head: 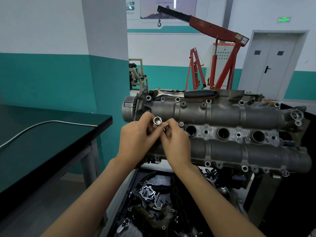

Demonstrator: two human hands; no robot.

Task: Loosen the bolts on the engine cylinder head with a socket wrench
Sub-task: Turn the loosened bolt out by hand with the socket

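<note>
your left hand (136, 139) pinches a shiny socket (157, 120) at its fingertips, open end facing you; your right hand (176, 142) pinches it from the other side, fingers curled. both hover just in front of the cylinder head (222, 115). the socket wrench (184, 94) lies on the head's far edge, well beyond your fingers. a round badge is cast on the head right of your fingers, too small to read. a green sign (284, 19) glows over the door, its characters illegible.
</note>
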